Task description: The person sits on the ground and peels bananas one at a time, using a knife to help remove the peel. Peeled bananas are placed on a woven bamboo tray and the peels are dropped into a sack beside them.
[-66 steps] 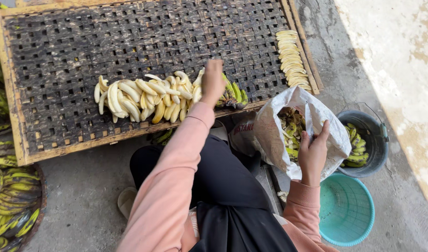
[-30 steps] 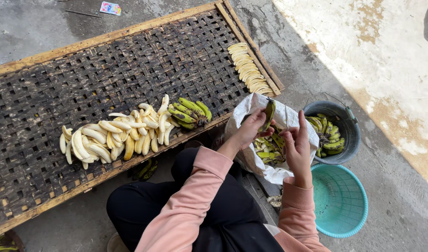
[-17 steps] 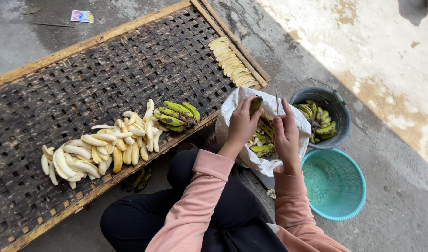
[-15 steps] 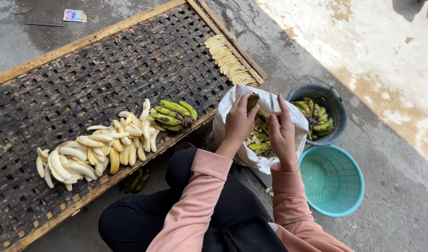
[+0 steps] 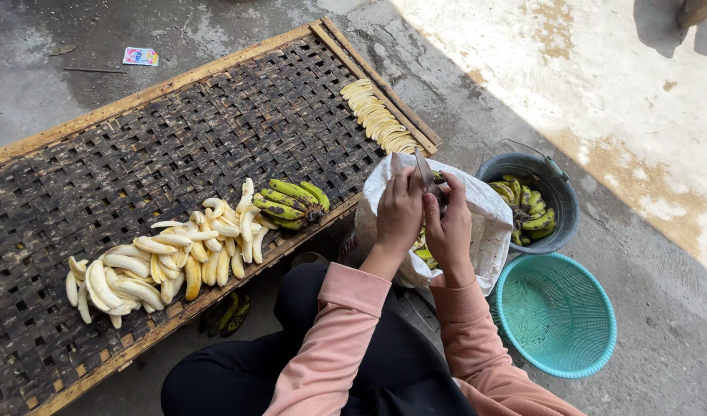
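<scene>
My left hand point(image 5: 400, 212) and my right hand point(image 5: 450, 227) are pressed together over the mouth of a white sack point(image 5: 492, 223). The left hand is closed on a green banana point(image 5: 440, 185), which the fingers mostly hide. A thin knife blade point(image 5: 422, 169) sticks up between the hands and seems held by the right one. More green bananas point(image 5: 423, 252) show inside the sack below the hands. Left of the hands, a pile of peeled pale bananas point(image 5: 138, 270) and a green bunch point(image 5: 288, 202) lie on a woven bamboo tray point(image 5: 176, 131).
A row of peeled bananas point(image 5: 376, 115) lines the tray's far right edge. A dark bucket point(image 5: 560, 227) with green bananas stands right of the sack, and a teal plastic basket point(image 5: 557, 316) in front of it. Green bananas point(image 5: 230, 312) lie under the tray's edge by my knee. The concrete ground surrounds everything.
My left hand left the peeled pile, took a green banana from the sack and met the right hand above it. The right hand let go of the sack's edge.
</scene>
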`<state>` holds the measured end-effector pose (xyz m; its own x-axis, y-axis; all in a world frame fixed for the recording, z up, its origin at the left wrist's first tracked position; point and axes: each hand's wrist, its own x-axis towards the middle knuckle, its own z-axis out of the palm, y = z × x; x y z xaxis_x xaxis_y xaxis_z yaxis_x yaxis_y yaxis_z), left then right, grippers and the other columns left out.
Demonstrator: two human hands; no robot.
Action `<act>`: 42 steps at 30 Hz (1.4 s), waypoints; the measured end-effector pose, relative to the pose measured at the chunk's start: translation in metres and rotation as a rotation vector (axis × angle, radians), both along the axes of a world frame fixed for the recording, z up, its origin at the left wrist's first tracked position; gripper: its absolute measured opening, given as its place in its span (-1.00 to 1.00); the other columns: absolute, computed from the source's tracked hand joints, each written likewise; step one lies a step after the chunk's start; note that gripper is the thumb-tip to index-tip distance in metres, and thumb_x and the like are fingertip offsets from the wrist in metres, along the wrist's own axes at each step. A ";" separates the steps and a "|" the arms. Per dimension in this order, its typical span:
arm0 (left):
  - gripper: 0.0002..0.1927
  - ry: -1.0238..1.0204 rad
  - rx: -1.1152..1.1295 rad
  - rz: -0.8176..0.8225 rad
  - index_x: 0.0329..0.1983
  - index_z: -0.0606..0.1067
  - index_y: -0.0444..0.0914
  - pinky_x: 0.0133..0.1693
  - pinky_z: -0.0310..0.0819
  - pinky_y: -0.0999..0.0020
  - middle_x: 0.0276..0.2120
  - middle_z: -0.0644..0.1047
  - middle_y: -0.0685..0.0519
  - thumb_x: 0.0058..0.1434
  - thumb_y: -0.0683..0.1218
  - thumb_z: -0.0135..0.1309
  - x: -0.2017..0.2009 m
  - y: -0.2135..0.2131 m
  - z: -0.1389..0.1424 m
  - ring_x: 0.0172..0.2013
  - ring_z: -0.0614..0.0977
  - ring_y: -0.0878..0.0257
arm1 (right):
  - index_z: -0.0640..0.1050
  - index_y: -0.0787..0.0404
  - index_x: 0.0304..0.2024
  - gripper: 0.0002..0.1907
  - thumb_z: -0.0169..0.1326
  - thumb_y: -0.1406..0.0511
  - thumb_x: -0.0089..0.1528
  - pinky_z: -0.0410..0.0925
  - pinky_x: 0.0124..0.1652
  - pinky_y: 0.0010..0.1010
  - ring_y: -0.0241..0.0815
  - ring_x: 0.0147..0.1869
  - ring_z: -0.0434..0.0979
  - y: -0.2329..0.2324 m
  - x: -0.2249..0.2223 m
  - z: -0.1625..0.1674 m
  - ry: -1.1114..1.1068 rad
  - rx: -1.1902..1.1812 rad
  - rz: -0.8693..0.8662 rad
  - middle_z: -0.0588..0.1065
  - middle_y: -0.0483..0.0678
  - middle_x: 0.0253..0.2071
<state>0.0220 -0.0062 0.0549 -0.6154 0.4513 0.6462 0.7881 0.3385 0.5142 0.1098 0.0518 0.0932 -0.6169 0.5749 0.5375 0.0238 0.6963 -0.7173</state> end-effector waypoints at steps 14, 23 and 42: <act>-0.65 -0.375 0.253 -0.458 0.22 0.32 -0.11 0.30 0.37 0.08 0.17 0.49 0.06 0.39 -0.21 -0.06 -0.016 -0.017 -0.021 0.24 0.51 0.07 | 0.43 0.17 0.03 -0.55 -0.29 -0.01 0.50 0.20 -0.61 -0.52 -0.28 -0.44 0.28 0.040 0.005 -0.023 0.222 -1.450 0.507 0.35 -0.06 -0.41; -0.64 -1.309 1.458 -0.570 0.30 0.15 -0.07 0.29 0.35 0.04 0.37 0.29 0.06 0.49 -0.05 -0.17 -0.053 -0.006 -0.017 0.32 0.38 0.21 | 0.34 0.08 0.03 -0.64 -0.28 -0.02 0.54 0.21 -0.58 -0.53 -0.23 -0.35 0.28 0.064 0.045 -0.074 0.213 -1.815 0.725 0.31 -0.01 -0.34; -0.62 -1.595 1.330 -0.538 0.24 0.20 -0.50 0.06 0.58 0.20 0.00 0.48 -0.14 0.52 -0.17 -0.04 -0.031 0.002 -0.062 -0.02 0.60 0.13 | 0.21 0.18 0.52 -0.32 0.09 0.31 0.37 0.36 0.18 -0.15 0.17 0.29 0.50 -0.025 0.019 -0.006 -0.113 0.159 0.300 0.45 0.23 0.26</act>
<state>-0.0093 -0.0038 -0.0070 -0.8152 0.5567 -0.1599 -0.5744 -0.7415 0.3468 0.1286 0.0266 0.0876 -0.8061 0.2738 0.5246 -0.1255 0.7872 -0.6038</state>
